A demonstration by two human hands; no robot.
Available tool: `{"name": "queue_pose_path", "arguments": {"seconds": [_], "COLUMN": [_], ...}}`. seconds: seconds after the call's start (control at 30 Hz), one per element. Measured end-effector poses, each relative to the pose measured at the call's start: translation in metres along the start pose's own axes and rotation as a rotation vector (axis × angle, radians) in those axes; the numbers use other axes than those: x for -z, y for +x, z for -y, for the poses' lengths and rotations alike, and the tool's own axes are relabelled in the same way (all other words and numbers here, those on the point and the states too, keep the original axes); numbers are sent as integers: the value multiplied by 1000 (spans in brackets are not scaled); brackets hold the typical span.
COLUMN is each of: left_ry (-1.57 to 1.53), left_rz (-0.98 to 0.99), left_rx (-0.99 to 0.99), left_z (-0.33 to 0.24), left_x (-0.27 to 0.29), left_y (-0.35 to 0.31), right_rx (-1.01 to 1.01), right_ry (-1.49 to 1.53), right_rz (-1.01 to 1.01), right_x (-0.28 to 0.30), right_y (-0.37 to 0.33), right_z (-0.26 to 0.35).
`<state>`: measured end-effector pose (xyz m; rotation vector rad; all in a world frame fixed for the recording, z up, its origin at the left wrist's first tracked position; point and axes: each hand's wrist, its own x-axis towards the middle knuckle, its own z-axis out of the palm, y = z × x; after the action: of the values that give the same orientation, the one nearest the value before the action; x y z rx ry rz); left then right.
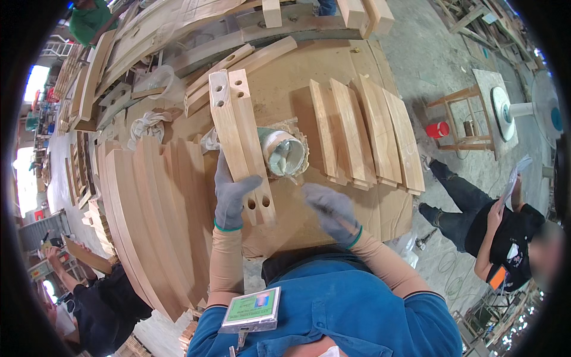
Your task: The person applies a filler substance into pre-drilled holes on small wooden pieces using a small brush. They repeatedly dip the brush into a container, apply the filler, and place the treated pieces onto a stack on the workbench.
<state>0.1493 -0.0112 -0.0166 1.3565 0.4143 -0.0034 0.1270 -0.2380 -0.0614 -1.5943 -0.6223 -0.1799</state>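
Note:
My left hand [233, 193], in a grey glove, grips two pale wooden bars side by side. The left bar [223, 125] and the right bar [247, 137] tilt slightly, with round drilled holes at the far end and more holes near my thumb. Just right of them stands an open can [286, 156] with whitish residue inside and a crusted rim. My right hand [330, 213], also gloved, is closed below and right of the can, slightly blurred; what its fingers hold is too small to make out.
Cardboard [279, 232] covers the table. Several curved wooden pieces [160, 220] lie at left, and several shorter ones [363, 131] at right. A rag [148, 126] and a plastic bag [160, 83] lie far left. A person [493, 232] with paper stands at right; another person [98, 303] works at left.

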Motion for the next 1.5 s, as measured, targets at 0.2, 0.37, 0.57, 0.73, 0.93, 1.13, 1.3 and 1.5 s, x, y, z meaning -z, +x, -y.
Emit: {"name": "queue_pose_path", "arguments": {"seconds": [0.2,0.37,0.57,0.73,0.93,1.13,1.3,1.5], "left_ry": [1,-21,15,-2,103,-26,-38,-23], "left_rz": [29,7,-3,-40,81,256,335,423], "left_rx": [10,5,3,9,21,116,102,32], "left_z": [-2,-1,1,-5,-21,-36,-44,-43], "left_x": [1,-2,-2,5,37,21,2,-8], "left_y": [2,2,-1,-19,-94,-171,-209,-237], "right_rx": [-642,-657,-862,-974,-789,-555,-303,-170], "right_ry": [522,527,949,1206,1093,986,745,715], "right_rz": [-265,-256,-555,-617,-579,-505,-433,-438], "right_x": [1,-5,-10,2,37,65,70,74], "right_y": [21,15,-6,-9,15,34,15,-8], "right_z": [-27,-37,-14,-7,38,133,177,195]}}
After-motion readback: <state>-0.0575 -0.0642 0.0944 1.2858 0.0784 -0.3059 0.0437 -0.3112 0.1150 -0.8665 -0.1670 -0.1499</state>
